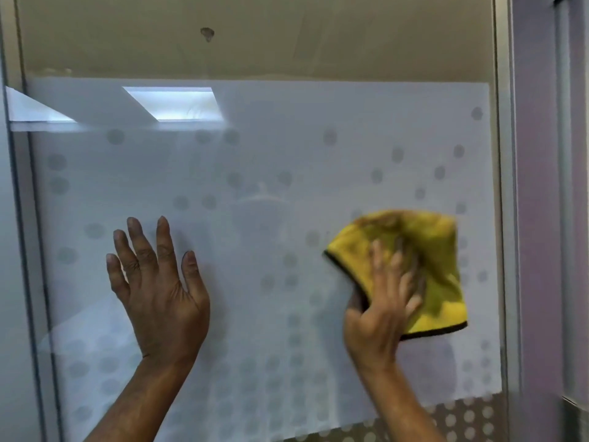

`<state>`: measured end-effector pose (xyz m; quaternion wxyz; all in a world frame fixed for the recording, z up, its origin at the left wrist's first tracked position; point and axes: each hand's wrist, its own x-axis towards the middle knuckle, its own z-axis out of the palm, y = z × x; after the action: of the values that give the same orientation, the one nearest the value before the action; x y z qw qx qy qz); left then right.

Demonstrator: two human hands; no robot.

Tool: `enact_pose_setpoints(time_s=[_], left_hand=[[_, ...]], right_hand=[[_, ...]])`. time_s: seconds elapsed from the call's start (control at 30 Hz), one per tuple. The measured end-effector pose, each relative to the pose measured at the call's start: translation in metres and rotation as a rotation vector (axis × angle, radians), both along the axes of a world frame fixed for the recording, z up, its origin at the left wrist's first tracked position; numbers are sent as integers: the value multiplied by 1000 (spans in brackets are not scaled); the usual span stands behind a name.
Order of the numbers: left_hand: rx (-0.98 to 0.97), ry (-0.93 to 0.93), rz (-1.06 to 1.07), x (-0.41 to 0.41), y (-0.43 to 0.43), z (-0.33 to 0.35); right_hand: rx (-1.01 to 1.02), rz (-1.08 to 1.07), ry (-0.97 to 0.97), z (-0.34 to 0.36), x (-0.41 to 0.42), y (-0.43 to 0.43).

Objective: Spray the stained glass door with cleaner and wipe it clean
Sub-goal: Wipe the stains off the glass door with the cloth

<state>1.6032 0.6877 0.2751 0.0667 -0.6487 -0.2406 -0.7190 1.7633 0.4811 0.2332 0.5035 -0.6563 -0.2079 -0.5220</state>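
Observation:
The glass door [261, 161] fills the view, frosted with grey dots below and transparent along the top strip. My left hand [157, 291] rests flat against the glass at lower left, fingers spread, holding nothing. My right hand [381, 307] presses a yellow cloth [436, 266] with a dark edge onto the glass at the right; the hand and cloth are motion-blurred. A faint curved smear [261, 197] shows on the frosted part near the middle. No spray bottle is in view.
A metal door frame [505, 186] runs down the right side, with a purple wall [538, 218] beyond it. Another frame post [22, 218] stands at the left. Bright ceiling-light reflections [173, 103] sit at upper left. A small dark mark [207, 34] shows through the top strip.

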Motion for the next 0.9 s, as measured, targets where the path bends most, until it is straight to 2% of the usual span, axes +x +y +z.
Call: enact_pose_setpoints(time_s=[0.13,0.23,0.37,0.5,0.63,0.8,0.9], left_hand=[[-3,11,8,0,-1,0],[-4,9,7,0,-1,0],[-3,2,10,0,0,0],[-5,2,6,0,0,1],[5,-7,4,0,0,0],[-7,9,-3,0,-1,-1],[-9,21,7,0,-1,0]], right_hand=[[141,-24,36,71,-2,4],[42,16,-89,81,-27,26],[-175,155,-246,26,-69,61],[-314,210,-219,-47,-75,55],[-155,183,-178,-51,-40,15],[43,119,-119,31,-27,14],[34,135,-172,67,-44,40]])
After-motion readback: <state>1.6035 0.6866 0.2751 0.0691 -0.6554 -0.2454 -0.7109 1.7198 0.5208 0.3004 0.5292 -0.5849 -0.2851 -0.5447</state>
